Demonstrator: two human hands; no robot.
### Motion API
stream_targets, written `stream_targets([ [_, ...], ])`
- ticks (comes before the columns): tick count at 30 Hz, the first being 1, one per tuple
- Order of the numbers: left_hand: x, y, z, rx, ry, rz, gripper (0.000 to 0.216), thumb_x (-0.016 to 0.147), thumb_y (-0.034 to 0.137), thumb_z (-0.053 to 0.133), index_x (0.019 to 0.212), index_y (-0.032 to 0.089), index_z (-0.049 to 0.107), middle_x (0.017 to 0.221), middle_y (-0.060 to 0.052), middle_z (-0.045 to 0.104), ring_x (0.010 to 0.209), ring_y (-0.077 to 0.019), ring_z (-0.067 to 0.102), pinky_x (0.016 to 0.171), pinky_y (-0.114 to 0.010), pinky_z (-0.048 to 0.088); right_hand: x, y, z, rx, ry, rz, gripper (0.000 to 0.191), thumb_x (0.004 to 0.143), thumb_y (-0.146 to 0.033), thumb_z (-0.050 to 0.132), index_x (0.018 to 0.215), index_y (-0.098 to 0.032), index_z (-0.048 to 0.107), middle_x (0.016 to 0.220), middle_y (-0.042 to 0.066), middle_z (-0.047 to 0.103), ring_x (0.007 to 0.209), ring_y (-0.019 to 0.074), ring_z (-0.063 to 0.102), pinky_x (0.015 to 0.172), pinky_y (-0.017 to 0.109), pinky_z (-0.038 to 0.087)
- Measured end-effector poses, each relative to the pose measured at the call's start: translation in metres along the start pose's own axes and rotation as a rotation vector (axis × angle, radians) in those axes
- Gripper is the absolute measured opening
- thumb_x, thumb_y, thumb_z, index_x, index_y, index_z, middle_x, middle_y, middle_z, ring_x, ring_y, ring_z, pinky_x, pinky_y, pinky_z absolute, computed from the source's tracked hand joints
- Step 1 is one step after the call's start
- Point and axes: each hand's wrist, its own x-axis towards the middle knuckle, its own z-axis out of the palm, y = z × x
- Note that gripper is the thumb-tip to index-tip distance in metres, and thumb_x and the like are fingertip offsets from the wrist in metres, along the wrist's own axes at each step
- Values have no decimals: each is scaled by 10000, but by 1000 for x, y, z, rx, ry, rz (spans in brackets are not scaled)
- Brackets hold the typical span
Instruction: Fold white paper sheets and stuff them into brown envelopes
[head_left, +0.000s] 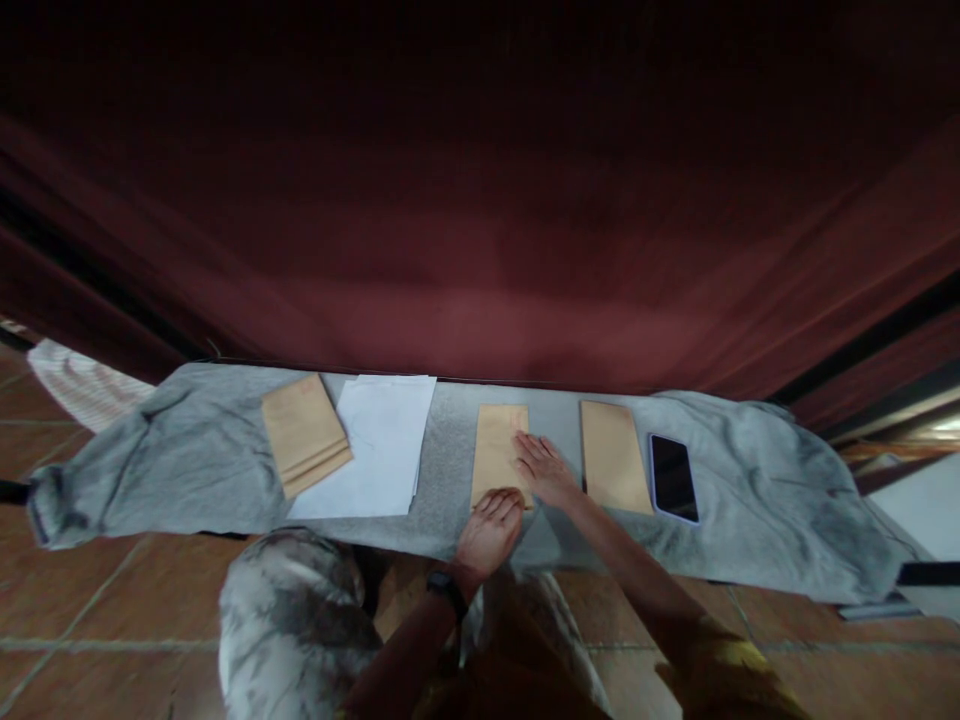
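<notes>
Two hands lie spread flat on the middle brown envelope [496, 440], left hand [491, 530] at its near edge, right hand [544, 468] on its right side, on the cloth-covered bench [450, 450]; it looks light, thin and bendable, best pinched at an edge.

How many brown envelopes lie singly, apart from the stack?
2: the middle envelope under the left hand and right hand; the right envelope beside the phone. Either may cover more.

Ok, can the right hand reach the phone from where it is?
Probably yes. The right hand lies flat on the middle envelope. The phone lies just past the next envelope, uncovered, with nothing standing between them.
</notes>
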Motion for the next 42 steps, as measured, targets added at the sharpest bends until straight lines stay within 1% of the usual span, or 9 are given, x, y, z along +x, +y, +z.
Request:
stream_targets([
  [3, 1, 0, -1, -15, 6, -1, 280, 956, 112, 476, 1184, 176, 624, 1211, -91, 697, 1169, -205, 635, 1050, -404, 490, -23, -1, 1, 49, -14, -31, 519, 1063, -301, 237, 1555, -190, 361, 1600, 62, 370, 1483, 175, 345, 1251, 438, 213],
  [10, 2, -1, -2, -50, -46, -22, 293, 975, 139, 466, 1226, 173, 615, 1244, -98, 680, 1179, -213, 623, 1054, -416, 478, -66, -8, -6, 198, 29, -21, 452, 1064, -283, 298, 1446, -223, 531, 1521, 61, 505, 1406, 181, 466, 1216, 447, 295],
  [14, 4, -2, -2, -93, -85, -81, 330, 968, 137, 473, 1261, 203, 609, 1271, -87, 674, 1200, -216, 605, 1058, -416, 474, -80, -15, -9, 198, 85, 18, 428, 1042, -303, 403, 1438, -211, 537, 1493, 83, 538, 1385, 205, 491, 1202, 471, 313],
  [18, 8, -3, -3, -161, -96, -132, 340, 973, 143, 461, 1271, 223, 604, 1285, -75, 667, 1190, -209, 606, 1061, -421, 474, -84, -23, -8, 182, 136, 70, 438, 1013, -278, 459, 1441, -222, 531, 1475, 69, 561, 1368, 210, 505, 1204, 482, 306],
  [24, 10, -3, -3, -193, -103, -173, 295, 975, 151, 465, 1217, 207, 623, 1246, -78, 678, 1180, -218, 600, 1057, -424, 475, -96, -54, 1, 154, 286, 150, 461, 1000, -200, 414, 1447, -180, 524, 1444, 98, 586, 1364, 217, 506, 1187, 481, 339],
  [27, 10, -3, -2, -189, -122, -180, 292, 970, 147, 461, 1202, 205, 628, 1232, -78, 680, 1184, -220, 598, 1062, -428, 474, -107, -75, 6, 119, 282, 128, 464, 1019, -239, 401, 1462, -155, 505, 1455, 106, 576, 1374, 216, 496, 1207, 462, 309],
  [31, 6, -1, -3, -134, -163, -143, 385, 965, 141, 445, 1315, 216, 584, 1321, -75, 653, 1266, -204, 564, 1127, -421, 431, -114, -86, 6, 56, 259, 146, 453, 1034, -275, 394, 1444, -138, 529, 1448, 111, 581, 1375, 226, 495, 1222, 458, 268],
  [35, -6, 3, -6, -18, -195, -107, 451, 1019, 219, 362, 1455, 197, 473, 1499, -74, 533, 1412, -186, 450, 1213, -427, 328, -113, -86, 4, 29, 240, 155, 448, 1045, -294, 382, 1431, -135, 543, 1467, 109, 562, 1380, 233, 490, 1220, 465, 259],
  [42, -31, 5, -17, 190, -213, -226, 563, 1032, 381, 367, 1534, 128, 355, 1603, -117, 374, 1509, -218, 291, 1245, -437, 264, -115, -90, 3, 5, 210, 168, 482, 1057, -304, 357, 1501, -141, 452, 1508, 111, 514, 1412, 224, 453, 1222, 463, 248],
])
